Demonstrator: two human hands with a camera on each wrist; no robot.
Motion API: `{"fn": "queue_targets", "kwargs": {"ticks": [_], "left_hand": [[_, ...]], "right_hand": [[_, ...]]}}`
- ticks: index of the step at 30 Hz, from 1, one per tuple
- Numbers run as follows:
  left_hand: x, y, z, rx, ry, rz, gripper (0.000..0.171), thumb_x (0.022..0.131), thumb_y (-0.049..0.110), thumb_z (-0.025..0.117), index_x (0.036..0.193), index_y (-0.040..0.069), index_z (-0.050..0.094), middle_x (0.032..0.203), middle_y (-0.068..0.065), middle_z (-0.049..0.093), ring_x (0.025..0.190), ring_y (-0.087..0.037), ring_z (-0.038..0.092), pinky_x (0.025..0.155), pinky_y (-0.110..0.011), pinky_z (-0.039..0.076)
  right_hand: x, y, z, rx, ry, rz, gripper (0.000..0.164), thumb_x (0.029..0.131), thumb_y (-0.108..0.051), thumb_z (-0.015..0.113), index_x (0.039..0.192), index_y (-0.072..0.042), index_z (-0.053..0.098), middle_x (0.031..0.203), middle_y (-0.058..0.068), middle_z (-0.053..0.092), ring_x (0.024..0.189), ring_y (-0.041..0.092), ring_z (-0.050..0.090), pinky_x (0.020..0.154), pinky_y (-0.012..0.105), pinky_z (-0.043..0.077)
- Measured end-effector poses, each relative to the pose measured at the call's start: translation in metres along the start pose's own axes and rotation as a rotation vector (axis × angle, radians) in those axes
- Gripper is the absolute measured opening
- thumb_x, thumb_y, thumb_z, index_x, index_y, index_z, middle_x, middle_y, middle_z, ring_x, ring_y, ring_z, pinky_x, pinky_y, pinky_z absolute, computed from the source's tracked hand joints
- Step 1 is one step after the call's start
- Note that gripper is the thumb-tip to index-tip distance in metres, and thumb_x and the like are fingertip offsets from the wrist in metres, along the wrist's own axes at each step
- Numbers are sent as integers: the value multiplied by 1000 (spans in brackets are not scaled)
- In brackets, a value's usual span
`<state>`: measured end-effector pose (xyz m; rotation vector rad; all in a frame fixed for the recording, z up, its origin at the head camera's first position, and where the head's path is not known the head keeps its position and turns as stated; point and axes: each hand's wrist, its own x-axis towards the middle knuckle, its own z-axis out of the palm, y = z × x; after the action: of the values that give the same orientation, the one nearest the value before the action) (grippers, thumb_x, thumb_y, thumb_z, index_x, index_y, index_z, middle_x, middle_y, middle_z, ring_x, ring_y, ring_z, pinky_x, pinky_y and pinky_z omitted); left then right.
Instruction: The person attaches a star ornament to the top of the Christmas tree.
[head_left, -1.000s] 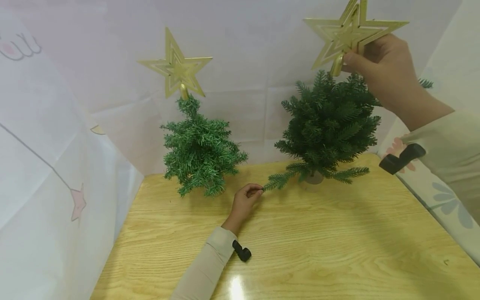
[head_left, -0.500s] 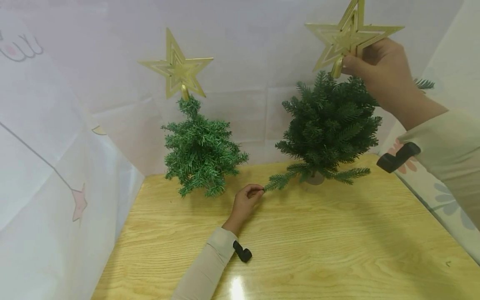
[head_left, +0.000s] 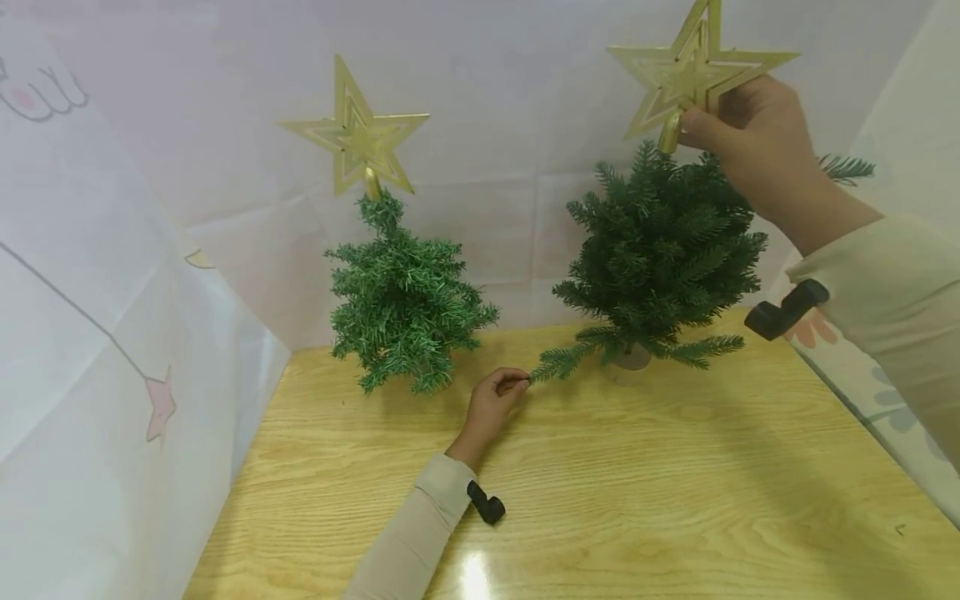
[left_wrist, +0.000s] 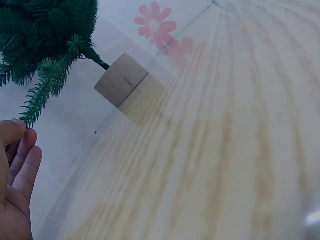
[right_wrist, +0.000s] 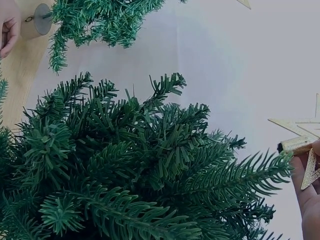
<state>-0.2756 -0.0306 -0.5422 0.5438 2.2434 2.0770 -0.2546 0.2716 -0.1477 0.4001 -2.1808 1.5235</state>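
Note:
My right hand (head_left: 765, 150) pinches a gold star tree topper (head_left: 686, 75) by the base of its tube, just above the dark green small Christmas tree (head_left: 660, 250). In the right wrist view the topper's hollow tube (right_wrist: 295, 145) lies beside an upper branch tip (right_wrist: 280, 167). Low over the table, my left hand (head_left: 491, 404) pinches the tip of that tree's lower left branch (head_left: 558, 363). The left wrist view shows thumb and fingers at the needles (left_wrist: 34, 107), and the tree's round wooden base (left_wrist: 121, 80) standing on the tabletop.
A lighter green small tree (head_left: 405, 304) stands at the left, with another gold star (head_left: 360, 142) on its top. Behind both hangs a pale cloth (head_left: 495, 233). The wooden table (head_left: 637, 492) stretches toward me. A patterned cloth (head_left: 892, 400) lines the right side.
My right hand, with the star topper, has shifted slightly left and a little down over the tree. The left hand keeps its pinch on the branch tip.

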Motion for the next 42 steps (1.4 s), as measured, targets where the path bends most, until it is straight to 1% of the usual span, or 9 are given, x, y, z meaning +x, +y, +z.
{"fn": "queue_targets", "kwargs": {"ticks": [6,13,18,22,28,30,36,37,42], "left_hand": [[0,1,1,5,0,-16,19,93,30,68,109,19,69,110,2,66,102,-14,64,90,-30,54],[1,2,1,-5,4,-23,17,93,31,69,107,22,70,108,4,66,101,-13,64,89,-29,54],[0,1,0,-8,11,-21,17,92,31,69,107,21,70,108,3,66,101,-14,64,89,-31,54],[0,-1,0,-2,14,-24,19,92,31,69,107,20,69,109,3,66,101,-15,64,90,-32,54],[1,-1,1,5,15,-27,19,94,25,67,110,15,68,110,1,65,101,-14,64,90,-31,54],[1,1,2,11,12,-29,19,95,22,67,111,13,68,110,0,65,102,-15,64,90,-31,54],[-7,25,2,32,1,-14,18,96,14,65,112,5,67,111,-5,65,100,-14,64,89,-32,54],[-8,28,2,31,3,-11,18,96,14,65,111,5,67,110,-4,65,100,-14,64,89,-32,54],[-10,32,2,43,7,-18,17,96,16,65,110,8,67,109,0,66,100,-13,64,90,-33,54]], "right_hand": [[1,0,0,-29,3,-3,37,96,-9,61,133,-14,60,126,8,62,117,16,58,98,27,49],[7,2,2,-8,27,-3,38,97,-7,58,134,-14,58,130,8,59,118,17,58,101,29,47],[11,4,6,-4,38,28,38,99,-5,54,136,-15,56,134,6,55,121,18,56,104,30,45],[13,7,8,-22,42,57,38,100,-8,52,137,-17,54,136,5,53,123,18,55,104,30,44],[14,10,6,-42,31,82,41,103,-11,48,142,-19,48,144,6,46,130,19,49,106,28,42],[15,11,6,-52,33,88,41,103,-11,47,143,-19,47,145,6,45,131,19,48,105,28,42],[18,15,4,-20,32,100,41,103,-10,45,143,-17,47,146,7,44,132,20,47,104,25,43],[18,15,3,-7,30,104,41,103,-9,45,143,-17,46,146,7,44,132,20,46,104,25,43],[22,18,2,47,26,109,42,103,-6,43,143,-16,45,148,8,42,134,21,44,103,23,43]]}}
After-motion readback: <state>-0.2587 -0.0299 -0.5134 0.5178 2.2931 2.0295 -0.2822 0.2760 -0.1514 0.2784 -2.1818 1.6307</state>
